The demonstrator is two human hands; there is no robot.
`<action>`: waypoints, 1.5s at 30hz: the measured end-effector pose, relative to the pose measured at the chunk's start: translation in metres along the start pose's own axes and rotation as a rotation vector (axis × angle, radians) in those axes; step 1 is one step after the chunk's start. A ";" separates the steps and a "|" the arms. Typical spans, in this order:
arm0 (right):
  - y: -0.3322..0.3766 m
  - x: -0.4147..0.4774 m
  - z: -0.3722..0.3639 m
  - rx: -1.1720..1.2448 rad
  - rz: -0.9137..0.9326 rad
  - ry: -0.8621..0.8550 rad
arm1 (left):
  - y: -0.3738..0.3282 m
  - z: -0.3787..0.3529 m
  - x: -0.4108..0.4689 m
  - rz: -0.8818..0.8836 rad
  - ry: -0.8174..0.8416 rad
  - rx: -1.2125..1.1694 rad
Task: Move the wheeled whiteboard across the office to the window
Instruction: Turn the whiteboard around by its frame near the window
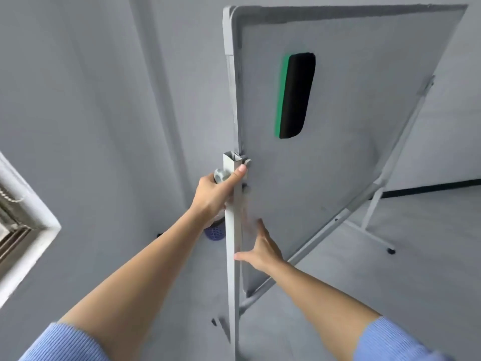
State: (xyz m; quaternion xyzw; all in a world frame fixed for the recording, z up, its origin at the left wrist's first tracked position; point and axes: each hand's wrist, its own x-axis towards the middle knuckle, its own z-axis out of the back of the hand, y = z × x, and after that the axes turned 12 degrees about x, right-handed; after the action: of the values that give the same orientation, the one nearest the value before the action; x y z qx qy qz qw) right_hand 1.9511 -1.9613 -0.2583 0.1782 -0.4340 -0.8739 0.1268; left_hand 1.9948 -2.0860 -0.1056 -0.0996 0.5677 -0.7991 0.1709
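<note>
I see my left hand (212, 192) with its fingers wrapped tight around the gray post (230, 243) of the wheeled whiteboard (351, 121), which fills the middle and upper right of the frame, while my right hand (261, 252) lies flat and released against the board's face, and the window (18, 217) is at the left edge.

- The grey floor (390, 269) carries everything.
- The whiteboard stand (369, 225) stands on it, on small black wheels (390, 250).
- A blue basket (214, 231) with little holes sits by the wall.
</note>
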 end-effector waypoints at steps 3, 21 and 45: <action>-0.034 -0.041 0.026 0.045 -0.027 -0.032 | -0.018 -0.039 -0.041 -0.036 0.099 0.048; -0.105 -0.263 0.080 0.261 -0.121 -0.253 | -0.059 -0.155 -0.232 -0.207 0.321 0.125; -0.045 -0.524 -0.115 0.264 -0.088 -0.184 | 0.024 0.030 -0.517 -0.189 0.078 0.292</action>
State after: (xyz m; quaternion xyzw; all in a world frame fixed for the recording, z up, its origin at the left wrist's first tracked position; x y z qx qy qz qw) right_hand 2.4701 -1.8195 -0.2535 0.1314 -0.5469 -0.8265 0.0238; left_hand 2.4855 -1.9193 -0.1000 -0.0956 0.4398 -0.8889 0.0855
